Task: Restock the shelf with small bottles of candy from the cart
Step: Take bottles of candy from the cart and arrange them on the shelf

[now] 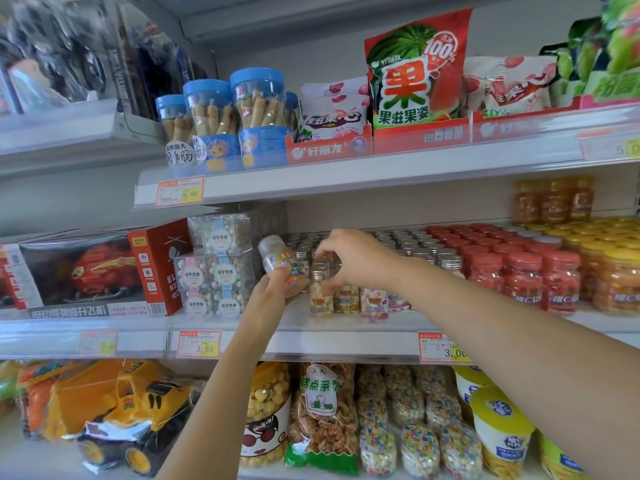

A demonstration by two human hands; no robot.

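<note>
— What's on the left of that white middle shelf [311, 346]?

— A red boxed toy helicopter [86, 271], and just beside it a stack of clear cube boxes of pale candy [218, 268].

— And the hands?

— The left hand [273, 292] is raised in front of the shelf, just right of the cubes. Its grip is closed round a small clear plastic bottle with a colourful label [282, 263]. The bottle is held off the shelf and tilted, its cap leaning up and to the left.

— The other one?

— The right hand [356, 258] reaches in over the front row. Its grip is narrow: fingertips [327, 254] and thumb pinch a small silver-capped bottle of pale candy [320, 296] near its top. That bottle is upright at the shelf's front edge, level with its neighbours and right against the next one.

— Whether it rests on the shelf?

— I can't tell from here.

— More of them?

— Rows of silver-capped bottles [415, 247] behind and to the right. Then come red-capped bottles [523, 275], then orange jars with yellow lids [616, 282] at the far right.
</note>
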